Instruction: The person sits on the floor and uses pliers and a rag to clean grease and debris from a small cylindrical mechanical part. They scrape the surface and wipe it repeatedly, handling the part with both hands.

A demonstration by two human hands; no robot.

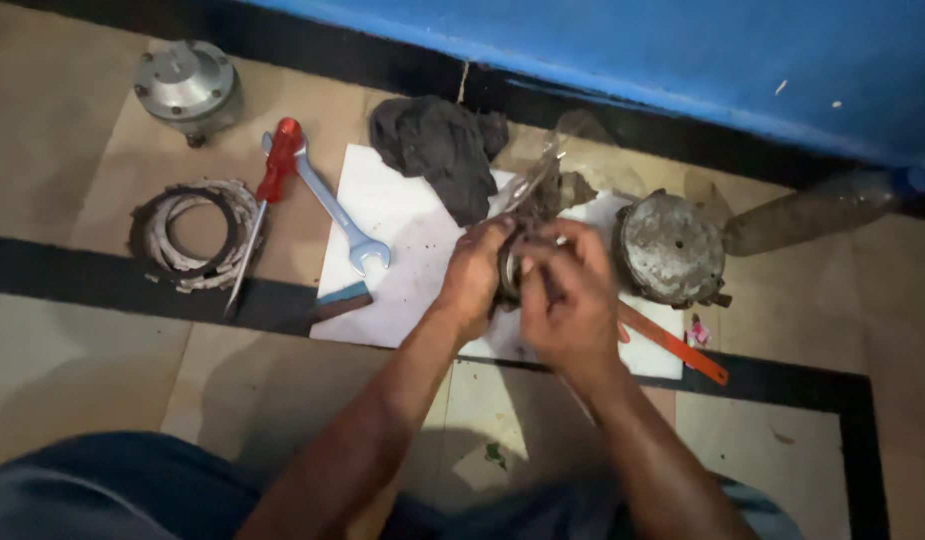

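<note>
My left hand point(474, 278) and my right hand point(570, 295) are both closed around a small round dirty metal part point(509, 270), held between them above a white sheet point(402, 235) on the floor. The part is mostly hidden by my fingers. A greasy metal piece point(557, 192) lies just beyond my hands. A round grimy metal housing point(670, 248) sits right of my right hand.
A spanner point(332, 205) and a red-handled screwdriver point(267, 205) lie left of the hands. A stack of ring-shaped plates point(194, 236) and a grey round cover point(187, 85) sit farther left. A dark rag point(437, 150), an orange blade point(677, 345), a plastic bottle point(812, 205) and a blue wall point(632, 50) are around.
</note>
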